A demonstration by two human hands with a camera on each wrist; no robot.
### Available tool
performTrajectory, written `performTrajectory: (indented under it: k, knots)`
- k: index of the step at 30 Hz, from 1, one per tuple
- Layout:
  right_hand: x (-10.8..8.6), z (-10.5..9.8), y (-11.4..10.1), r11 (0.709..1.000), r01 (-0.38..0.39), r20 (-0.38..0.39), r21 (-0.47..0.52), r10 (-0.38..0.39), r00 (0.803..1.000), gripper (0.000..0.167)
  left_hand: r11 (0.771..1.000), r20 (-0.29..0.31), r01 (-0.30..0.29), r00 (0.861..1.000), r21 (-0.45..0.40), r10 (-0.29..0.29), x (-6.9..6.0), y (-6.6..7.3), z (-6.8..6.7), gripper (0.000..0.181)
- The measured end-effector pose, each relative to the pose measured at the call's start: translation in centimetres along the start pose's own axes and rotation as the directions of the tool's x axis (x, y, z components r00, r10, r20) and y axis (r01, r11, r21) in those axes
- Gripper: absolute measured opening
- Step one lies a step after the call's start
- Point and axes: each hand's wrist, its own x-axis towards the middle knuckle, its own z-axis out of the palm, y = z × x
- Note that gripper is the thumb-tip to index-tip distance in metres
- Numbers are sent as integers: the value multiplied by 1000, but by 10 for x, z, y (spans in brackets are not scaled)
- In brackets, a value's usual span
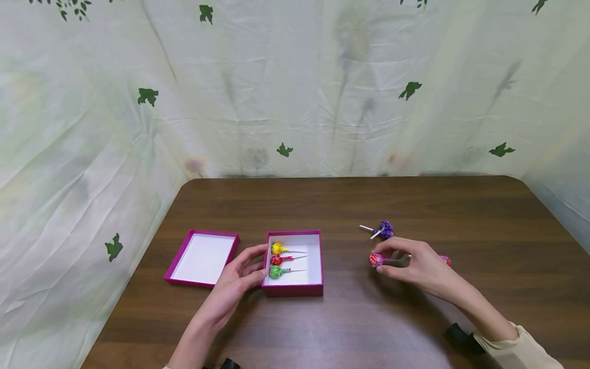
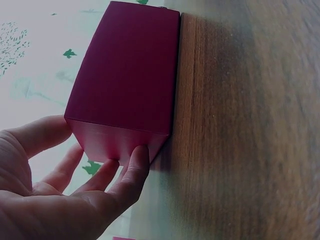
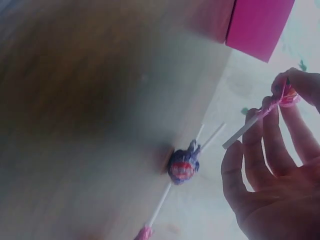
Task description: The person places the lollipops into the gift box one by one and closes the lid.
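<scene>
While the left hand point(image 1: 234, 278) rests spread-fingered against the box point(image 1: 294, 291), we note the right hand point(image 1: 420, 262) pinching a pink lollipop point(image 1: 375, 260) right of the box; inside lie three lollipops point(image 1: 276, 260).

Cream sleeves point(image 1: 518, 349) and black wrist cameras point(image 1: 463, 339) are worn.

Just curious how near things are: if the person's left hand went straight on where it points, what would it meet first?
The left hand would meet the left wall of the open magenta rectangular box, apparently cardboard; the fingertips seem to rest against it.
</scene>
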Motion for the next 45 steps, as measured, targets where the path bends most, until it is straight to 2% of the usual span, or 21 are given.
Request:
performTrajectory:
  k: [10, 14, 18, 23, 27, 38, 45]
  knots:
    - [7, 12, -13, 996, -34, 41, 78, 31, 999, 26, 1000, -4, 13, 1000, 0, -13, -1, 1, 1, 50]
    - [10, 19, -20, 988, -35, 39, 151, 30, 999, 26, 1000, -6, 16, 1000, 1, -16, -1, 1, 1, 50]
    - [14, 27, -26, 969, -28, 28, 246, 22, 999, 26, 1000, -8, 17, 1000, 1, -17, 0, 1, 1, 51]
    - [19, 36, -36, 931, -9, -5, 365, 12, 1000, 27, 1000, -7, 19, 1000, -1, -19, 0, 1, 1, 51]
    - [24, 41, -42, 905, 22, -32, 425, -9, 999, 28, 1000, -6, 23, 1000, -1, -23, 0, 1, 1, 50]
    - [40, 53, -59, 890, 61, -53, 451, -41, 998, 29, 1000, 0, 26, 1000, -8, -26, 0, 2, 1, 50]
    - [53, 64, -70, 876, 62, -34, 478, -52, 998, 29, 999, -12, 38, 999, -5, -38, 0, 2, 1, 50]
